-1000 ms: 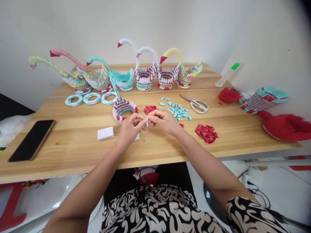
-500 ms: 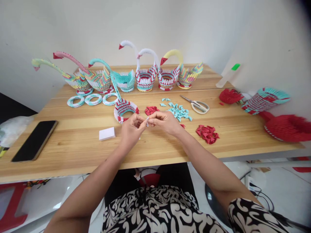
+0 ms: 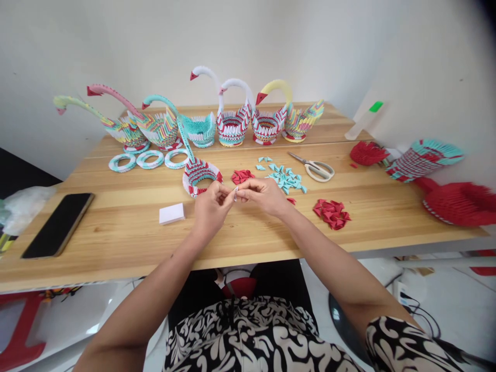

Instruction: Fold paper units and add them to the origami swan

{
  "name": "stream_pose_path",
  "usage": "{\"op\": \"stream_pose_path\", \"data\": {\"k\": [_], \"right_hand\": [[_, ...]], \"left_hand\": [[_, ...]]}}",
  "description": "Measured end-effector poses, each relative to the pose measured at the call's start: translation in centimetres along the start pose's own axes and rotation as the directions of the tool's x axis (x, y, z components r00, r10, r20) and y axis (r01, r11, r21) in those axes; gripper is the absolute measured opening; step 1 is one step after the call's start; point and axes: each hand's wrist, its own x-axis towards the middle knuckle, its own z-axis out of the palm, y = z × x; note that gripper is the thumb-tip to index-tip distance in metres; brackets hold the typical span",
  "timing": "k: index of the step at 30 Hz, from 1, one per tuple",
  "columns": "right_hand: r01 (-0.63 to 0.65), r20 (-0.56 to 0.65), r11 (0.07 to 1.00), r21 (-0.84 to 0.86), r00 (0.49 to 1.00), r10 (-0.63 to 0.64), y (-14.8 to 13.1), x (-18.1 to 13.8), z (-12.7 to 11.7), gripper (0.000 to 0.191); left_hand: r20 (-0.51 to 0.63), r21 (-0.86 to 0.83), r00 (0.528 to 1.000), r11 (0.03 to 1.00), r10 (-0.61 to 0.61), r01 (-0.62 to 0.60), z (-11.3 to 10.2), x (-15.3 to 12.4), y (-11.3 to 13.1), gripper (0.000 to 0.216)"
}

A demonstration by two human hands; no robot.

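Between the fingertips of both hands is a small folded piece of white paper [image 3: 235, 194]. My left hand [image 3: 211, 206] pinches it from the left, my right hand [image 3: 261, 195] from the right; both are closed, and the fingers hide part of it. Just behind my left hand stands a round paper basket [image 3: 201, 173] of red, white and teal folded pieces. A stack of white paper slips [image 3: 171, 213] lies left of my left hand. Red folded triangles [image 3: 242, 176] sit behind the fingers, and teal folded triangles [image 3: 287, 178] lie behind my right hand.
Several paper swans line the back, including a teal swan [image 3: 197, 129]. Teal-and-white paper rings [image 3: 122, 163] lie at left, a phone [image 3: 58, 226] nearer. Scissors [image 3: 315, 169], another red pile [image 3: 332, 214] and red paper models [image 3: 459, 202] are at right.
Both hands keep their pinch on the folded paper with hardly any movement. The whole view has shifted very slightly.
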Motion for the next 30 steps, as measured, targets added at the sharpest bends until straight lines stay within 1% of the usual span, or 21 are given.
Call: {"op": "stream_pose_path", "data": {"k": [2,3,4,5,7,10,12,14,18,23,28,30], "right_hand": [[0.006,-0.001,1.000,0.005,1.000,-0.006,0.0,0.0,0.1,0.019],[0.008,0.000,1.000,0.015,1.000,-0.008,0.0,0.1,0.1,0.018],[0.009,0.002,1.000,0.025,1.000,-0.009,0.0,0.1,0.2,0.018],[0.009,0.003,0.999,0.032,1.000,-0.009,-0.1,0.1,0.2,0.019],[0.011,0.000,0.999,0.042,1.000,-0.011,-0.3,0.1,0.1,0.020],[0.005,-0.007,0.999,0.046,1.000,-0.004,-0.6,0.0,-0.1,0.023],[0.002,-0.011,0.999,0.037,1.000,-0.001,-0.8,0.0,-0.3,0.023],[0.007,-0.017,1.000,0.016,1.000,-0.007,-0.9,0.0,-0.3,0.023],[0.022,-0.047,0.997,-0.074,0.999,-0.025,-1.0,-0.2,-0.2,0.021],[0.036,-0.060,0.979,-0.199,0.997,-0.049,-1.2,-0.5,0.1,0.022],[0.077,-0.070,0.966,-0.245,0.993,-0.097,-1.2,-0.6,0.2,0.021],[0.081,-0.065,0.964,-0.254,0.993,-0.101,-1.0,-0.5,0.3,0.021]], "left_hand": [[-0.050,0.140,0.997,0.989,0.055,-0.047,0.0,-0.1,-0.1,0.018],[-0.066,0.174,0.996,0.983,0.068,-0.055,0.1,-0.1,-0.1,0.018],[-0.072,0.169,0.995,0.984,0.065,-0.052,0.1,-0.1,-0.1,0.018],[-0.066,0.123,0.997,0.992,0.047,-0.039,0.1,-0.1,-0.1,0.018],[-0.020,-0.053,1.000,0.998,-0.015,0.014,0.1,0.0,0.0,0.020],[0.082,-0.306,0.990,0.942,-0.114,0.134,0.0,0.3,0.0,0.023],[0.128,-0.386,0.979,0.902,-0.156,0.194,-0.1,0.5,0.0,0.026],[0.153,-0.420,0.972,0.879,-0.176,0.225,-0.1,0.6,-0.1,0.027],[0.156,-0.393,0.970,0.889,-0.188,0.236,0.0,0.6,-0.1,0.029],[0.122,-0.350,0.979,0.917,-0.160,0.194,0.2,0.6,0.3,0.032],[0.155,-0.333,0.975,0.920,-0.161,0.205,0.1,0.7,0.1,0.029],[0.142,-0.302,0.978,0.935,-0.151,0.188,0.1,0.6,0.1,0.027]]}}
